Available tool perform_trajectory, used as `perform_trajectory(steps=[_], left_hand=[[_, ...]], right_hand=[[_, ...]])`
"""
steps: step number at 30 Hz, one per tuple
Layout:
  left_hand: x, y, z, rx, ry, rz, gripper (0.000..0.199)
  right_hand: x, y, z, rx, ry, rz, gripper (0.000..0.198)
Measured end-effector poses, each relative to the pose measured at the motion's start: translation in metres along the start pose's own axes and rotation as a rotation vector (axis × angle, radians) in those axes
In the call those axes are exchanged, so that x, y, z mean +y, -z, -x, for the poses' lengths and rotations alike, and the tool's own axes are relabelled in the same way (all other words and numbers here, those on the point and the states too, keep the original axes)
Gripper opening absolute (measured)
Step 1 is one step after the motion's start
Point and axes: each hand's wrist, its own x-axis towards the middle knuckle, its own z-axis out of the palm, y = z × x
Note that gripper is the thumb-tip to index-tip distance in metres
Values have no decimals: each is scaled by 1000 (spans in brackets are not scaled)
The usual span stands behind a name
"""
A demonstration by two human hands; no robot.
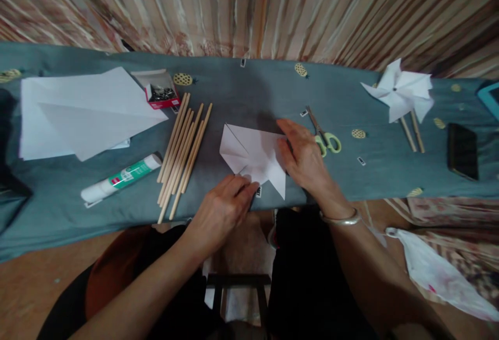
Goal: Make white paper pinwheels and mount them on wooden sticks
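A white sheet of paper [257, 150] with cut slits and crease lines lies on the cloth in front of me. My left hand [228, 202] pinches its lower edge, fingers bent together at the near side. At the paper's right edge rests my right hand [302, 158], thumb and fingers apart and touching the sheet. Just beyond that hand lie scissors [320, 134] with light green handles, partly covered by it. Several wooden sticks [183, 158] lie in a bundle left of the paper.
Left are a stack of white paper [78, 111], a glue stick [120, 179] and an opened red box [161, 93] of small dark metal pieces. On the right are a paper pinwheel [401, 90] with sticks under it and a black phone [462, 152]. A curtain [234, 12] hangs behind.
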Motion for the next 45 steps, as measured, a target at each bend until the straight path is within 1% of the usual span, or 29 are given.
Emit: perform_trajectory(steps=[3,7,10,13,15,17,19,21,24,26,28,30,33,35,38,40,42,45], left_hand=[[-1,1,-1,-7,-3,-21,26],[-1,6,1,14,-3,-47,25],[-4,12,4,26,-16,-76,22],[-9,18,5,30,-23,-126,22],[-14,20,6,49,-11,-157,22],[-17,21,6,72,1,-179,22],[-18,21,5,98,9,-190,23],[-17,22,5,110,20,-199,25],[-14,22,3,91,55,-221,30],[-14,22,2,80,75,-234,33],[-16,24,0,80,93,-237,35],[-19,25,-1,85,108,-237,35],[-21,28,0,110,118,-232,35],[-17,29,2,148,102,-207,35],[-4,27,4,181,39,-130,29],[6,22,5,131,-11,-87,30],[15,15,5,64,-57,-89,33],[20,7,5,-18,-72,-148,34]], right_hand=[[4,-1,-8,-68,13,56,43],[5,5,-9,-71,1,39,37],[10,13,-3,-51,-87,-58,32],[17,20,7,-85,-224,-210,33],[20,23,13,-87,-251,-223,33],[21,24,17,-48,-192,-167,33],[18,22,19,-10,-98,-108,34],[14,19,20,-17,-31,-58,36],[5,14,17,-56,-32,-11,38],[0,13,15,-81,-94,-18,38],[-3,13,13,-113,-194,-72,40],[-3,12,13,-156,-291,-183,41],[1,8,17,-202,-404,-425,39],[2,5,22,-169,-478,-556,39],[-1,5,33,-66,-581,-686,45],[-5,7,43,-12,-617,-754,46],[-9,8,53,26,-638,-796,46],[-15,11,67,22,-634,-772,44]])
